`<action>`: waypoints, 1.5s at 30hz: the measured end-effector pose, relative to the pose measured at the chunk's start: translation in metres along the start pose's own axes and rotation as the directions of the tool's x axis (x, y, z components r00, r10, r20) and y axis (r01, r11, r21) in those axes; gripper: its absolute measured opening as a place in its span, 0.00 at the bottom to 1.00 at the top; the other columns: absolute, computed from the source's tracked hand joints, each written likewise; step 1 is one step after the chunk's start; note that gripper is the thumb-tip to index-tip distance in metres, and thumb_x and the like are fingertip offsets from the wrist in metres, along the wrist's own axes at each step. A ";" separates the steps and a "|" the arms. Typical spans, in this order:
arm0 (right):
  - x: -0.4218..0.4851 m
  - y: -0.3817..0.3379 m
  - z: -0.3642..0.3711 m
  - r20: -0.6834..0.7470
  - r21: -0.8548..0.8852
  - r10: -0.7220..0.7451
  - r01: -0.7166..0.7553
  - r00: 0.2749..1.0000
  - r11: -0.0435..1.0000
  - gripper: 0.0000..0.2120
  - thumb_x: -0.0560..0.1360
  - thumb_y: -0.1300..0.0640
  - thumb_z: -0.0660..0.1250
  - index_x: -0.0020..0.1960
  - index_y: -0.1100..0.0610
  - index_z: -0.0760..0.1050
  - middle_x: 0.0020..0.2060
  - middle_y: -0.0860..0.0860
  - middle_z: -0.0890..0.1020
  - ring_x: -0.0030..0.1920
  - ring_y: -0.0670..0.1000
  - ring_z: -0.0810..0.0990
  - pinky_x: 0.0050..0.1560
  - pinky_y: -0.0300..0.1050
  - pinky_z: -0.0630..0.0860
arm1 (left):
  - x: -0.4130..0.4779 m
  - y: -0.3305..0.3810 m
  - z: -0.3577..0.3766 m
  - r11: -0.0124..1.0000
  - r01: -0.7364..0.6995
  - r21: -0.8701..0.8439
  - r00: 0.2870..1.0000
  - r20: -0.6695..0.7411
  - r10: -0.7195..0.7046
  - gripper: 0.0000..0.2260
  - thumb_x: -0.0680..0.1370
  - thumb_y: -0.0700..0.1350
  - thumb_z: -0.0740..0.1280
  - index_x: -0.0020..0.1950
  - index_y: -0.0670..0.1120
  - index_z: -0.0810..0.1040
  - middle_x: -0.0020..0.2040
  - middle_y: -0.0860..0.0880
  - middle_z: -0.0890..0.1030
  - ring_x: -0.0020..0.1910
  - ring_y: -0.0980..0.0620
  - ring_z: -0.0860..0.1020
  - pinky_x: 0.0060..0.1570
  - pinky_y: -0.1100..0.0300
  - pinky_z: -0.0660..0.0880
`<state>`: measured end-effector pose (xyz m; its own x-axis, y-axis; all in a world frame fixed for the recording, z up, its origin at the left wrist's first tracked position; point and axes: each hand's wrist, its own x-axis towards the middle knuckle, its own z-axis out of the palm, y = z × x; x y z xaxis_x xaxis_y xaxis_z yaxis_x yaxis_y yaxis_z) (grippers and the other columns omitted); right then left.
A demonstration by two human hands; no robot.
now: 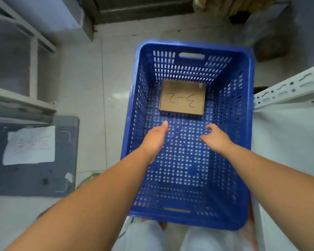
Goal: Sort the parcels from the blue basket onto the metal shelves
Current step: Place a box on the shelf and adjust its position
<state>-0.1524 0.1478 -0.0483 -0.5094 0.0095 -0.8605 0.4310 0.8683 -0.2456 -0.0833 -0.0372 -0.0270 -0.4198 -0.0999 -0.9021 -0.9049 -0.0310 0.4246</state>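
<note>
A dark grey panel [33, 178] bearing white paper [29, 145] lies on glossy pale floor tiles [83, 91].

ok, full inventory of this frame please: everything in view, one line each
basket: 1, blue, centre, in front of the person
parcel: 1, brown cardboard marked "3-2", flat on the basket bottom, far end
shelf frame: 1, pale grey metal, left edge
shelf beam: 1, white, perforated, right edge
mat: 1, dark grey, on the floor at left
paper sheet: 1, white, lying on the mat
trouser legs: 2, light, bottom edge
left hand: 1, fingers straight, empty, inside the basket, short of the parcel
right hand: 1, fingers loosely curled, empty, beside the left hand
</note>
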 end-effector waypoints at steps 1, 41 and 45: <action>0.017 0.003 0.006 -0.003 0.008 -0.007 0.007 1.000 1.000 0.25 0.80 0.56 0.60 0.75 0.54 0.56 0.32 0.53 0.71 0.27 0.50 0.64 0.28 0.45 0.60 | 0.019 -0.003 0.001 1.000 -0.013 -0.013 1.000 -0.023 0.013 0.19 0.82 0.59 0.50 0.60 0.52 0.75 0.60 0.52 0.75 0.58 0.52 0.73 0.63 0.50 0.67; 0.211 0.061 0.045 -0.096 0.781 0.299 -0.115 0.950 0.614 0.28 0.68 0.41 0.67 0.63 0.54 0.70 0.59 0.53 0.76 0.54 0.53 0.76 0.45 0.46 0.72 | 0.230 0.015 0.016 0.992 -0.119 0.039 0.951 -0.282 0.125 0.14 0.77 0.56 0.59 0.57 0.49 0.70 0.54 0.48 0.69 0.52 0.48 0.68 0.48 0.53 0.65; 0.158 0.048 0.034 0.052 0.865 0.310 -0.198 0.949 0.460 0.22 0.73 0.42 0.68 0.61 0.51 0.68 0.50 0.51 0.74 0.46 0.54 0.74 0.53 0.57 0.71 | 0.178 0.041 0.022 0.977 -0.161 -0.140 0.952 -0.283 0.116 0.12 0.78 0.51 0.60 0.58 0.48 0.68 0.49 0.47 0.72 0.46 0.48 0.71 0.42 0.52 0.73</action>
<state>-0.1867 0.1739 -0.2117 -0.3107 0.2525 -0.9164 0.9439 -0.0312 -0.3287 -0.1964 -0.0345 -0.1719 -0.4851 -0.3800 -0.7876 -0.8065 -0.1538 0.5710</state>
